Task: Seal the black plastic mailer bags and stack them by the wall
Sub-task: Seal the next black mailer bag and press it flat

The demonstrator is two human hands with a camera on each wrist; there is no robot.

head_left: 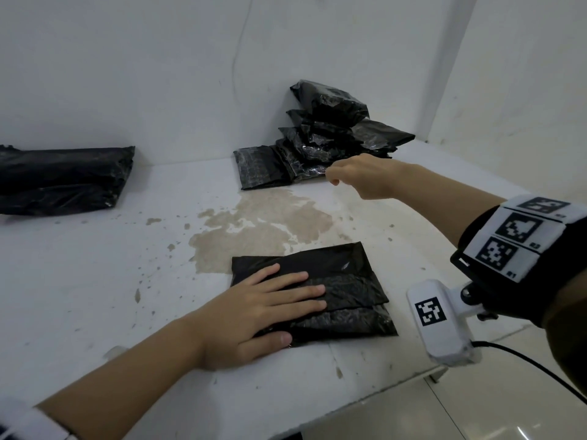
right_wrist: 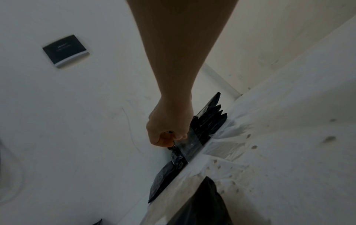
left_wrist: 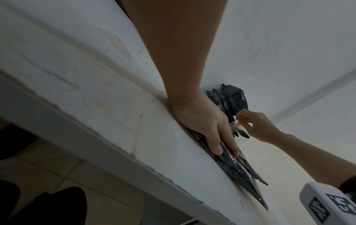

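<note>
Four straight fingers [head_left: 298, 292] of the left hand [head_left: 254, 315] lie flat on a black mailer bag [head_left: 346, 281], the thumb along its near edge, pressing it to the white desk [head_left: 95, 296]. Beyond this bag, the right hand [head_left: 362, 176] hovers with fingers curled, thumb and forefinger pinched together; the wrist views suggest a clear strip [right_wrist: 189, 142] at the fingertips, though I cannot tell for sure. Just past that hand, a stack of mailer bags [head_left: 333, 134] leans in the corner against the wall [head_left: 158, 74]. Far left of the pressed bag lies another pile of black bags [head_left: 63, 179]. A brownish stain [head_left: 263, 230] marks the desk between the pressed bag and the stack.
</note>
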